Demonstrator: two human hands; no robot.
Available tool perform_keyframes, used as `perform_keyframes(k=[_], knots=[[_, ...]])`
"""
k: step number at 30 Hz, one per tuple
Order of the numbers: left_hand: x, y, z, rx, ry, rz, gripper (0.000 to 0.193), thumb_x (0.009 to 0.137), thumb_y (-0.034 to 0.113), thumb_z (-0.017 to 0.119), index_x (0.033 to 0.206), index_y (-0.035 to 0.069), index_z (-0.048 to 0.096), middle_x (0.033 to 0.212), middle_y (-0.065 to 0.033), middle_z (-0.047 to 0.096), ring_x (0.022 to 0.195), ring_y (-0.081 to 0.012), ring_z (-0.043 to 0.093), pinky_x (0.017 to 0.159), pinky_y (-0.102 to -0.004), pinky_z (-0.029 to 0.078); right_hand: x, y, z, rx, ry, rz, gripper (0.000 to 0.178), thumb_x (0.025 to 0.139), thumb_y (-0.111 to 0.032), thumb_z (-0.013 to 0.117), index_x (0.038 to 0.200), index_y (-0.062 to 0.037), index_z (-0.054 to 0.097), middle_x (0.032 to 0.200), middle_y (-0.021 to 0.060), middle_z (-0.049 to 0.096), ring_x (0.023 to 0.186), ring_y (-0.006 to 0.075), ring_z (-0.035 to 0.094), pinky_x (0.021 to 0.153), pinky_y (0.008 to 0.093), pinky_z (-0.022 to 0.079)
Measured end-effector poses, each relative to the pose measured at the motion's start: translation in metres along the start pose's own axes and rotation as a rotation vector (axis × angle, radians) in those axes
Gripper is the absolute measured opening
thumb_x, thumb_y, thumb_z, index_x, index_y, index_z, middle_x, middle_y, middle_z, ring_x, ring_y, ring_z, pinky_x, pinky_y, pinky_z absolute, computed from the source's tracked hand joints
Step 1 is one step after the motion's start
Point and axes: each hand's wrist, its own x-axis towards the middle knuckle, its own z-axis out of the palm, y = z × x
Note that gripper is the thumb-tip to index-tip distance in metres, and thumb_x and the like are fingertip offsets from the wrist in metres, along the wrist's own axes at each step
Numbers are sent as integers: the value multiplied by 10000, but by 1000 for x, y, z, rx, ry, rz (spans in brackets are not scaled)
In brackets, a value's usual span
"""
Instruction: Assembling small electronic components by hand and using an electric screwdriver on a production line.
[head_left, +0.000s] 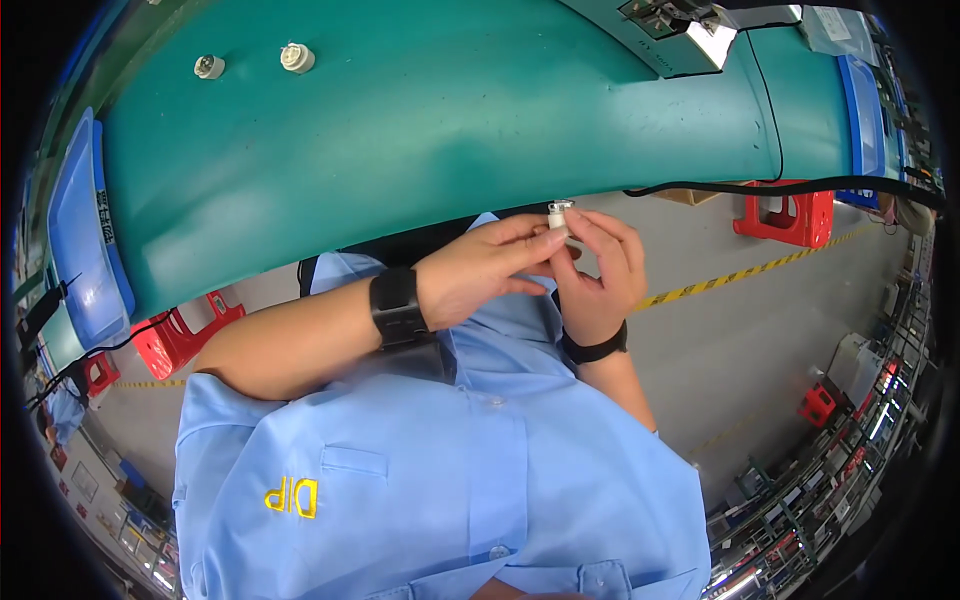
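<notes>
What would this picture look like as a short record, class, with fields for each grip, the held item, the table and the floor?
Left grip: thumb and fingers on a small white part
Right grip: fingertips on the same part
Held item: near the green table's front edge
Table, far left: two more small white parts, apart
Table, far right: boxy device
Table ends: blue tray left, another blue tray right
Floor: red stools, yellow-and-black tape

fingers [606,240] seem to hide part of the white piece [557,217]; the top edge crops a machine [668,50].
</notes>
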Motion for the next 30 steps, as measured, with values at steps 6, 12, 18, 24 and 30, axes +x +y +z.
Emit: perform_keyframes(k=[6, 12, 18, 24, 30], knots=[[4, -3, 0, -95, 45, 95, 348, 1004, 356, 531, 1274, 140, 568, 1212, 11, 578, 1081, -107, 553, 952, -316, 447, -2, 5, 8, 15, 17, -13, 383, 684, 81, 780, 1035, -55, 710, 1041, 92, 611, 846, 185, 646, 698, 276, 569], [8, -4, -9, -84, 21, 107, 370, 1009, 323, 526, 1325, 130, 531, 1232, 11, 567, 1106, -99, 538, 946, -294, 448, -4, 7, 13, 55, 38, -32, 380, 695, 88, 777, 1044, -45, 708, 1050, 96, 609, 854, 189, 651, 700, 271, 564], [11, 1, -11, -5, 47, 126, 336, 999, 334, 545, 1269, 136, 572, 1177, 47, 575, 1019, -59, 518, 837, -234, 417, -9, 11, 12, 96, 55, -25, 353, 712, 72, 794, 1037, -32, 705, 1040, 96, 620, 903, 206, 665, 717, 279, 556], [11, 0, -9, -42, 19, 136, 280, 999, 343, 545, 1196, 157, 613, 1100, 77, 582, 942, -26, 483, 763, -215, 388, -7, 4, 10, 30, 60, -58, 359, 701, 69, 804, 1030, -37, 707, 1018, 98, 637, 896, 215, 666, 743, 287, 544], [12, -4, -7, -153, 4, 87, 277, 1007, 358, 524, 1187, 163, 608, 1084, 85, 579, 966, -25, 476, 781, -223, 382, -5, 0, 9, -16, 69, -44, 338, 707, 65, 800, 1014, -42, 710, 999, 96, 649, 879, 216, 670, 755, 288, 541]])
